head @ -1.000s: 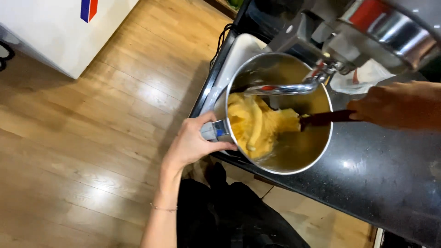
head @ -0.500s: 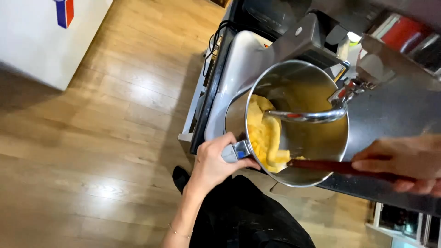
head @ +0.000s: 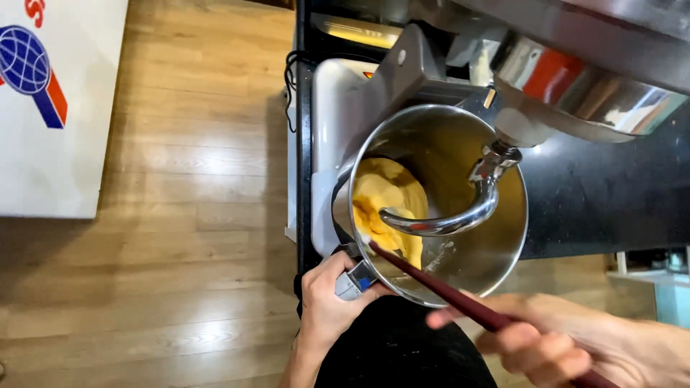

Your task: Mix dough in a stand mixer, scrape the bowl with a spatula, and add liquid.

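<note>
**Hands on the mixing bowl**

Your left hand (head: 327, 305) is wrapped around the handle (head: 353, 281) of the shiny metal bowl (head: 503, 244). Your right hand (head: 568, 341) grips a dark red spatula (head: 431, 284) that reaches over the near rim. Yellow dough (head: 384, 201) sits on the bowl's left side, under the metal hook (head: 449, 219). The bowl stands at the black counter's (head: 604, 194) left edge.

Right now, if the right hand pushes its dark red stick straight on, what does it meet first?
Most likely the yellow dough in the steel bowl; the right hand aims its stick there, passing near the dough hook.

Bare forearms, black clothing below
</note>
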